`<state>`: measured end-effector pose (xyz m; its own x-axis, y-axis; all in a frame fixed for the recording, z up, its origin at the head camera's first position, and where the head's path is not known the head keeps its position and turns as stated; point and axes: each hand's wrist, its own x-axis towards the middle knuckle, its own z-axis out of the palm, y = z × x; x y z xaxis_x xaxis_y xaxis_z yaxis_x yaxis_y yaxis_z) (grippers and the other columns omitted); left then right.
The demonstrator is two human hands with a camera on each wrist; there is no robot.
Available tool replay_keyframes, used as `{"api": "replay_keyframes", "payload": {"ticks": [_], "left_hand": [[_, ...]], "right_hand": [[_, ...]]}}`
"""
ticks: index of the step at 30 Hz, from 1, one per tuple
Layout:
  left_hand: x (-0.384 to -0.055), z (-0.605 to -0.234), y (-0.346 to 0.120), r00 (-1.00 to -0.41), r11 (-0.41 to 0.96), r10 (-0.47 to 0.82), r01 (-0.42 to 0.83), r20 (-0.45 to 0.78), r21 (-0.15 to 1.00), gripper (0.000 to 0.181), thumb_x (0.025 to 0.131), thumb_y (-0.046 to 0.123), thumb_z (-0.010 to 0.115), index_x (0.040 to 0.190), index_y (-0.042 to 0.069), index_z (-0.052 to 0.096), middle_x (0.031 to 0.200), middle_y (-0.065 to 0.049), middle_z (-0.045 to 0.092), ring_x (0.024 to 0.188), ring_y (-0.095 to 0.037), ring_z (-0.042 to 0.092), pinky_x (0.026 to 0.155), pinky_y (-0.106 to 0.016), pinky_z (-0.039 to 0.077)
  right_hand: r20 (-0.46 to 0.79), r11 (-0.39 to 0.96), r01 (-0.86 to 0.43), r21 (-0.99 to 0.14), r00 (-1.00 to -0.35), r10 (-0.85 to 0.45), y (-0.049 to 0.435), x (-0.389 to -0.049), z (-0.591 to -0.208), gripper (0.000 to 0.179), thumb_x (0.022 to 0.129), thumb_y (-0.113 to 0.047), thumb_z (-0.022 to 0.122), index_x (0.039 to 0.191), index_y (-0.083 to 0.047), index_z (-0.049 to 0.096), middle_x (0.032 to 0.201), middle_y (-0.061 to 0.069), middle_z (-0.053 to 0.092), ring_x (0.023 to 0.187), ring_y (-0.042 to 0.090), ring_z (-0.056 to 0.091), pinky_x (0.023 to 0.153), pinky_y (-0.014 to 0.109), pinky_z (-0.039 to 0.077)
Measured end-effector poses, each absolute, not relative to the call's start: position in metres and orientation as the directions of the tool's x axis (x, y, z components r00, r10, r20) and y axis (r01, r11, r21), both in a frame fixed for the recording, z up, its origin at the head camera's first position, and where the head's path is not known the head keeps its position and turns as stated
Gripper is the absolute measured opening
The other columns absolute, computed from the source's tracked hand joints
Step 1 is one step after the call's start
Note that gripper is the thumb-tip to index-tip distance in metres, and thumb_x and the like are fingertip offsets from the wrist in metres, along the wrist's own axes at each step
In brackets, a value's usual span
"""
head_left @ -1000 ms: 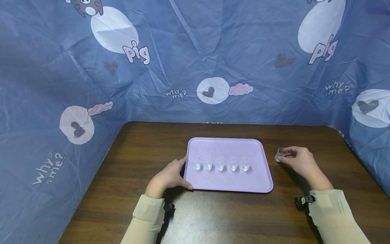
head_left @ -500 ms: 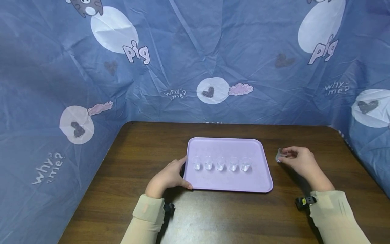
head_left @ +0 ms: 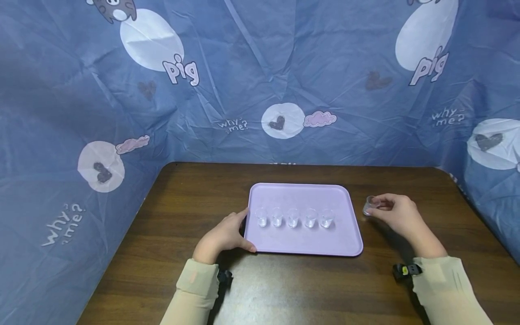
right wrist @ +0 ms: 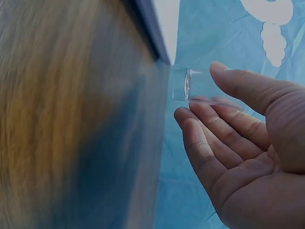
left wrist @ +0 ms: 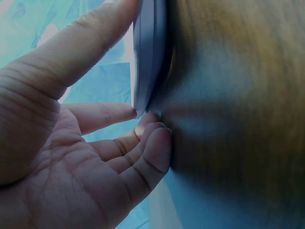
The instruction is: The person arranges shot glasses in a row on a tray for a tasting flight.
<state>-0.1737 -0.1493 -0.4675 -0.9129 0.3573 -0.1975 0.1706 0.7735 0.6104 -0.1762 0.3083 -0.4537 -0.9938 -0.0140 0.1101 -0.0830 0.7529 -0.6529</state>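
A lilac tray [head_left: 304, 243] lies on the wooden table, with several clear shot glasses [head_left: 293, 218] standing upright on it in a row. At its left front corner, my left hand [head_left: 223, 237] holds the tray, thumb on the near rim and index finger at the left side. The left wrist view shows the other fingers loosely curled beside the tray edge [left wrist: 148, 52]. Right of the tray, my right hand [head_left: 400, 216] pinches one more shot glass [head_left: 368, 206] between thumb and fingers. In the right wrist view, this glass [right wrist: 181, 86] has its thick base toward the table.
The brown wooden table [head_left: 308, 289] reaches back to a blue printed cloth [head_left: 227, 90] that hangs behind and at both sides. A strip of table lies between the tray and the right hand.
My right hand has shifted slightly left toward the tray with the shot glass. The left hand, the tray and the row of glasses have stayed in place.
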Motion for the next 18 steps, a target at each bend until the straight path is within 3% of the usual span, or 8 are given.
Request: {"api": "replay_keyframes", "payload": {"ticks": [7, 18], "left_hand": [[-0.173, -0.466, -0.149, -0.913, 0.770, 0.359, 0.172, -0.195, 0.614, 0.119, 0.060, 0.028, 0.101, 0.157, 0.004, 0.037, 0.130, -0.022, 0.057, 0.116, -0.032, 0.053, 0.101, -0.049, 0.043], [-0.173, -0.465, -0.149, -0.912, 0.770, 0.361, 0.176, -0.192, 0.614, 0.119, 0.060, 0.028, 0.101, 0.157, 0.004, 0.036, 0.133, -0.023, 0.056, 0.120, -0.034, 0.052, 0.103, -0.050, 0.042]], "right_hand": [[0.152, 0.734, -0.143, -0.664, -0.987, -0.055, 0.297, -0.172, -0.446, 0.037, 0.087, -0.020, 0.084, 0.110, 0.005, 0.071, 0.102, 0.019, 0.073, 0.090, 0.032, 0.071, 0.066, 0.019, 0.052], [0.111, 0.702, -0.142, -0.698, -0.990, -0.089, 0.272, -0.169, -0.445, 0.033, 0.086, -0.015, 0.084, 0.110, 0.005, 0.071, 0.102, 0.017, 0.072, 0.089, 0.029, 0.071, 0.067, 0.025, 0.055]]}}
